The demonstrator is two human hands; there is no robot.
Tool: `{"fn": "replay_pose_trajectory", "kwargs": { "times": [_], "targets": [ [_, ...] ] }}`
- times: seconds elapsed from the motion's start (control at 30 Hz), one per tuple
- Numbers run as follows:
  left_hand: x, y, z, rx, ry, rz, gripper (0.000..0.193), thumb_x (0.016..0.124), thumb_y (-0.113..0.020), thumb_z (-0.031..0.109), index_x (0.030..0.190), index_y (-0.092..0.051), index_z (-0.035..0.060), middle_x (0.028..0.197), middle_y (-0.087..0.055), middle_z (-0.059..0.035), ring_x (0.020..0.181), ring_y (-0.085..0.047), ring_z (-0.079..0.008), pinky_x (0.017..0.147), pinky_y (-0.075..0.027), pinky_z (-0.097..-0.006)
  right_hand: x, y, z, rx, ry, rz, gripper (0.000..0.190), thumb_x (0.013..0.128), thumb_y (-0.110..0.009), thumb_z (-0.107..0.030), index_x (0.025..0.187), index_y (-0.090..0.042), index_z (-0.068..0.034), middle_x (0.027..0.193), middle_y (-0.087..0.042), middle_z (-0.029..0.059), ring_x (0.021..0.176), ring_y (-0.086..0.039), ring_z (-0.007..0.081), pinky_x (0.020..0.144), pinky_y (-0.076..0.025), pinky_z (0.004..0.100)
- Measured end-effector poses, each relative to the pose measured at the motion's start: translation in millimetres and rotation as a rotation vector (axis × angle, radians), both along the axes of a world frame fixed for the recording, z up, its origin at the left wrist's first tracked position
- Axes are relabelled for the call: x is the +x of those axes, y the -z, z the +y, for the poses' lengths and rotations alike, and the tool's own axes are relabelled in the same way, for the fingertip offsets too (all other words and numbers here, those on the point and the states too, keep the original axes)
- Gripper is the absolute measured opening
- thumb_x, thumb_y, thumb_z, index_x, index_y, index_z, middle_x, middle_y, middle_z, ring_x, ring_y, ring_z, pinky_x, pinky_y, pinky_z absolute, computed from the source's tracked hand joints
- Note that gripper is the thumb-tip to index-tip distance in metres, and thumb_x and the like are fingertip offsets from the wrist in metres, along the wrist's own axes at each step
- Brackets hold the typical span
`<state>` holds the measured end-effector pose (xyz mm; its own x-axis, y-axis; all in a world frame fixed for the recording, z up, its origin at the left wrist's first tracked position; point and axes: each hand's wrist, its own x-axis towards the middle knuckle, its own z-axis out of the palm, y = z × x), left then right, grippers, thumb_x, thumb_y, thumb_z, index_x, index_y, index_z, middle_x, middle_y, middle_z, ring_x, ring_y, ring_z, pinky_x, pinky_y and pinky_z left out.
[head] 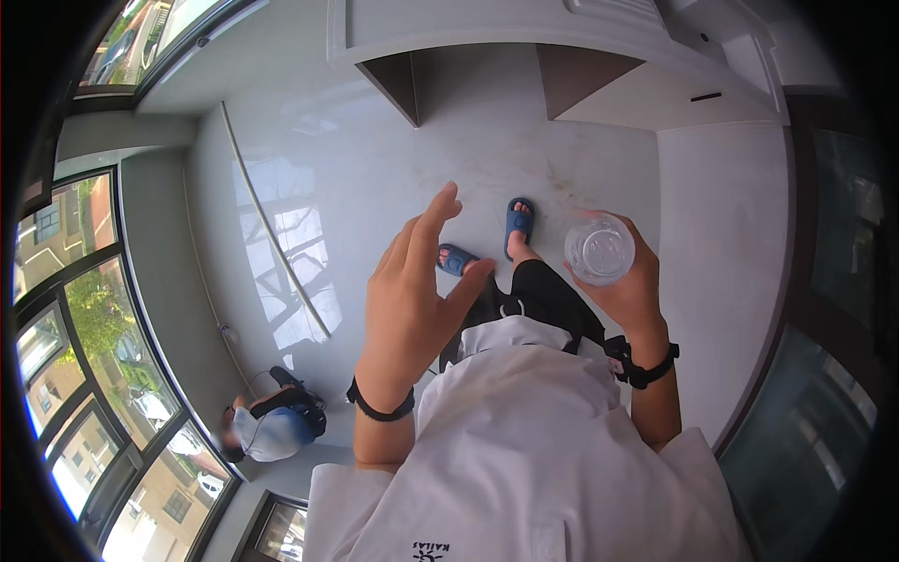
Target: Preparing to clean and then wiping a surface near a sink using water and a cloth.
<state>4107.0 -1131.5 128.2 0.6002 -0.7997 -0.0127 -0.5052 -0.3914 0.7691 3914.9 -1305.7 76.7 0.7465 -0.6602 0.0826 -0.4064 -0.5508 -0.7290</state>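
Observation:
My right hand (630,270) is closed around a clear, see-through cup (600,249), whose round end faces up towards me. Whether the cup holds anything cannot be made out. To the left, my left hand (419,277) is raised in front of me with its thumb apart from the fingers and nothing in it. Both hands are held in front of my white shirt (527,421), above the pale floor. A dark band sits on each wrist. Between the hands, farther down, my feet show in blue slides (520,223).
A white counter (491,24) with grey panels below it stands ahead. A long thin pole (270,228) lies at the left. Another person (277,425) sits low by the windows at the lower left. Dark-framed glass panels (793,421) stand at the right.

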Motion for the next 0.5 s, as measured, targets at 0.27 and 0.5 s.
{"fn": "replay_pose_trajectory", "kwargs": {
  "times": [0.27,0.5],
  "targets": [
    [-25,-19,-51,0.042,0.062,0.018,0.060,0.081,-0.083,0.007,0.137,-0.060,0.0082,0.127,-0.068,-0.0144,0.117,-0.067,-0.0317,0.097,-0.054,-0.0402,-39,6,-56,0.139,0.113,0.059,0.050,0.070,-0.090,-0.011,0.113,-0.066,-0.005,0.103,-0.075,0.0115,0.095,-0.075,0.0276,0.082,-0.058,0.0345],
    [-42,-12,-77,0.040,0.067,0.027,0.070,0.085,-0.081,0.021,0.146,-0.049,0.0084,0.125,-0.067,-0.0146,0.110,-0.066,-0.0351,0.090,-0.054,-0.0408,2,3,-84,0.169,-0.220,-0.026,0.064,0.066,-0.095,-0.021,0.119,-0.061,-0.008,0.105,-0.074,0.0100,0.097,-0.074,0.0279,0.083,-0.059,0.0353]
  ]
}}
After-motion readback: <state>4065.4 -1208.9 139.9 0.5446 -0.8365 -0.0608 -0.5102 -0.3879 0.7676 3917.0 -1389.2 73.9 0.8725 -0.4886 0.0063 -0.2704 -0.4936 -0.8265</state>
